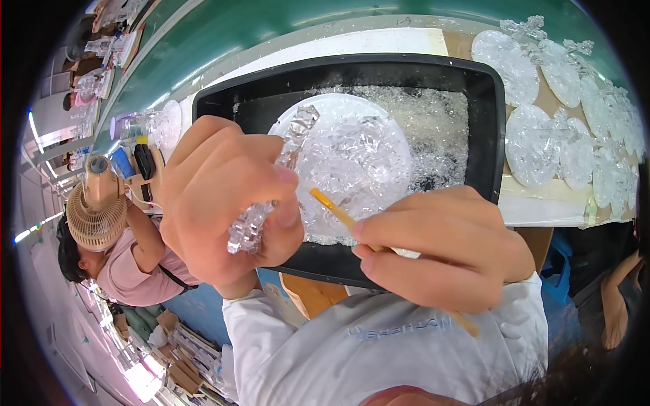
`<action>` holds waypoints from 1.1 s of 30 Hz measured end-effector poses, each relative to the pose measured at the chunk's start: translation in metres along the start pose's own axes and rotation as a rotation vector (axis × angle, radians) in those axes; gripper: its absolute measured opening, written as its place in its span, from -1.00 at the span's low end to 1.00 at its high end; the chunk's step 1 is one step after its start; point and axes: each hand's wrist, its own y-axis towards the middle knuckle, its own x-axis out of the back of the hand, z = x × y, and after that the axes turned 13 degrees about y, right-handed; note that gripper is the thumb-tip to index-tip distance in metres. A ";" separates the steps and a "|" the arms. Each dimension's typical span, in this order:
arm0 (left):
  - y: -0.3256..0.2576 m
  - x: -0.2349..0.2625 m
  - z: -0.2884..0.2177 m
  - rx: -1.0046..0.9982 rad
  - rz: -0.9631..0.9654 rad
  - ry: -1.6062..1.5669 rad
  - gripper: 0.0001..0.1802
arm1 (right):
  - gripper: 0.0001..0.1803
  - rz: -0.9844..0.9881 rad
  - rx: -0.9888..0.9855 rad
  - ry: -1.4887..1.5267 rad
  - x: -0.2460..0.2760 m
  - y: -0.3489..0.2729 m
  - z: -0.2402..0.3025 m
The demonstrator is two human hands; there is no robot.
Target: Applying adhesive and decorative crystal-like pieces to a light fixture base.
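Observation:
My left hand (220, 199) is closed around a clear, faceted crystal-like stem (254, 220) that joins a round clear disc piece (355, 159) held over a black tray (491, 128). My right hand (440, 247) pinches a thin wooden stick with an orange tip (330, 206); the tip touches the underside of the clear piece near the stem. The stick's far end shows past my white sleeve. Loose clear crystal bits lie across the tray's floor behind the disc.
Several finished clear discs (535, 145) lie on a brown board at the right. A person in a pink top (128, 271) sits at the left beside a beige fan (95, 213). A green surface (271, 27) runs behind the tray.

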 end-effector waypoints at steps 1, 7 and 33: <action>-0.001 -0.003 0.001 -0.005 -0.003 -0.004 -0.71 | -0.76 0.001 -0.020 -0.017 0.000 0.000 0.000; -0.006 -0.004 0.004 0.001 -0.042 -0.050 -0.69 | -0.69 -0.196 -0.004 -0.023 0.007 -0.002 0.008; -0.013 -0.031 0.006 0.085 -0.429 -0.147 -0.70 | -0.69 -0.109 0.015 -0.149 0.013 -0.002 0.000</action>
